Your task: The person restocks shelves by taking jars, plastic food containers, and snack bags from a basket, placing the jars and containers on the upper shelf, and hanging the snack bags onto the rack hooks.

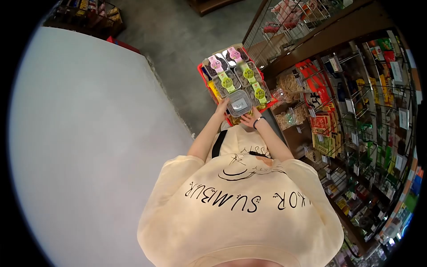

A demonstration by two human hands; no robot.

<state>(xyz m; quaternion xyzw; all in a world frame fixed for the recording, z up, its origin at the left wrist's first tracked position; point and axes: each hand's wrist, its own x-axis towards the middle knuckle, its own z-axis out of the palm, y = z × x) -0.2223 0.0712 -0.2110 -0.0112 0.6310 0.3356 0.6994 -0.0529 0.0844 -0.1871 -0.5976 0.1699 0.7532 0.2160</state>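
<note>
A clear plastic food box (239, 104) with a white label on top is gripped at its sides between my two hands. My left hand (222, 108) is closed on its left edge. My right hand (251, 116), a dark band at the wrist, has its fingers on the near right corner. Under and beyond the box is a red basket (201, 71) holding several similar packs. Two packs with pink labels (216, 63) lie at the far end, and packs with yellow-green labels (227, 82) lie nearer. The contents of the held box are unclear.
Shelves of packaged goods (324, 120) with price tags run along the right. A wire cart (284, 22) stands at the upper right. A large white wall (98, 133) fills the left, with grey floor (173, 49) between.
</note>
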